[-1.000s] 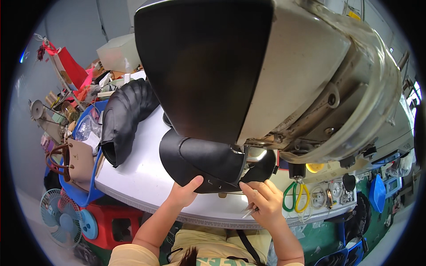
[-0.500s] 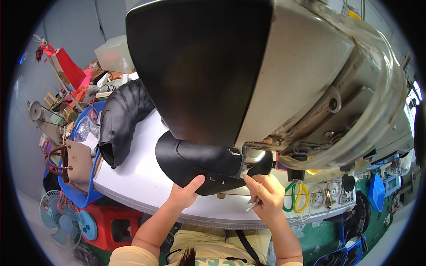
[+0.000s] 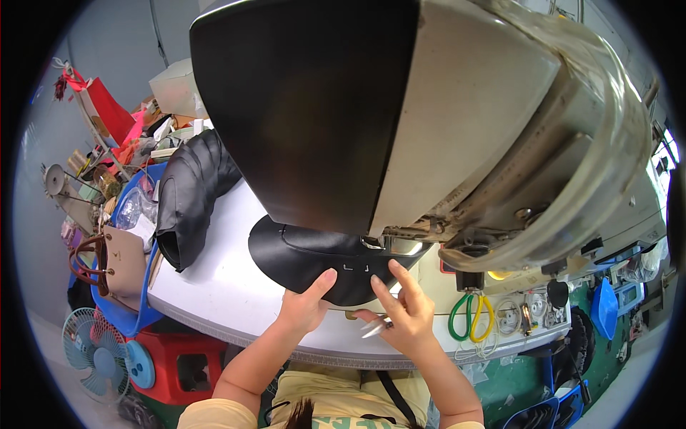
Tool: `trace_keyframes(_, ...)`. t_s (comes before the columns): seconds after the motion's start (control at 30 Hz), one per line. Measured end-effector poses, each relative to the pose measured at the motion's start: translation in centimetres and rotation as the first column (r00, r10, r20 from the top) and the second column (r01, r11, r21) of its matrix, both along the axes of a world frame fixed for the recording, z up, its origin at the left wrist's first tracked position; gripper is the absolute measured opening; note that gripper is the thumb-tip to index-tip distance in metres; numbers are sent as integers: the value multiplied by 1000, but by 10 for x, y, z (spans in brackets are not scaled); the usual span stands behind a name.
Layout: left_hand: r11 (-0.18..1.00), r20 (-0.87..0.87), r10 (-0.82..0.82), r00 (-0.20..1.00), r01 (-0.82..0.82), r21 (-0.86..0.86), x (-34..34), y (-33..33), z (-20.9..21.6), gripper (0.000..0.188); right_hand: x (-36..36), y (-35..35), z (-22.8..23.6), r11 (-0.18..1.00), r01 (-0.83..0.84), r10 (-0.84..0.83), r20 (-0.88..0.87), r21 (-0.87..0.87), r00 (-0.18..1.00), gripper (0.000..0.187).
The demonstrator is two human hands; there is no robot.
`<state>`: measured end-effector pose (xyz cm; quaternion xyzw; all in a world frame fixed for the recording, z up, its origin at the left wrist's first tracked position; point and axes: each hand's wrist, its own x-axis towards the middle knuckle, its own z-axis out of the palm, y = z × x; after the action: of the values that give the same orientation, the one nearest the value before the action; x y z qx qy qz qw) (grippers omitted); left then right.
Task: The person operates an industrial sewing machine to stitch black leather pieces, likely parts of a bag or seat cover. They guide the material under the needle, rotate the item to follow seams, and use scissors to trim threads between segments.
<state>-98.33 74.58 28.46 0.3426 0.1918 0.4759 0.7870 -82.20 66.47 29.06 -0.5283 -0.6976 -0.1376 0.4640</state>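
Note:
A curved black leather piece [image 3: 300, 264] with a stitched seam and two small white corner marks lies beneath the head of a sewing machine [image 3: 336, 143]. My left hand [image 3: 306, 306] grips its near edge, thumb on top and fingers hidden underneath. My right hand [image 3: 407, 311] holds thread snips [image 3: 375, 327] in the palm, blades pointing left. Its index and middle fingers stretch out to the leather beside the white marks. The machine's metal foot area [image 3: 373, 242] meets the leather's far side; the needle is hidden.
Stacked black leather pieces [image 3: 189, 193] lie on the white table [image 3: 221, 282] at left. Beyond its edge are a blue bin [image 3: 132, 314], a beige handbag [image 3: 123, 261], a fan [image 3: 103, 354] and a red stool [image 3: 168, 372]. Green-handled and yellow-handled tools [image 3: 471, 318] lie at right.
The leather has turned and shifted under the machine, its seam now farther back. My right fingers have spread and moved left, the snips swinging left. My left hand has moved slightly right.

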Motion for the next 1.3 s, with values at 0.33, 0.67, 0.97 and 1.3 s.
trace_keyframes(0.33,999,27,26,999,-25,-29,8,-16,1,39,1,-3,6,998,60,-58,110,-19,992,63)
trace_keyframes(0.67,911,413,-279,867,375,-173,-29,24,-5,61,12,-2,30,998,-14,16,26,-59,1000,62)
trace_keyframes(0.97,965,-183,-142,973,177,191,-68,-1,-6,60,8,-11,33,996,69,-61,122,-62,991,62)
trace_keyframes(1.3,971,-245,-130,961,173,164,-47,-50,-11,50,28,-10,40,981,-48,36,-67,-189,997,61)
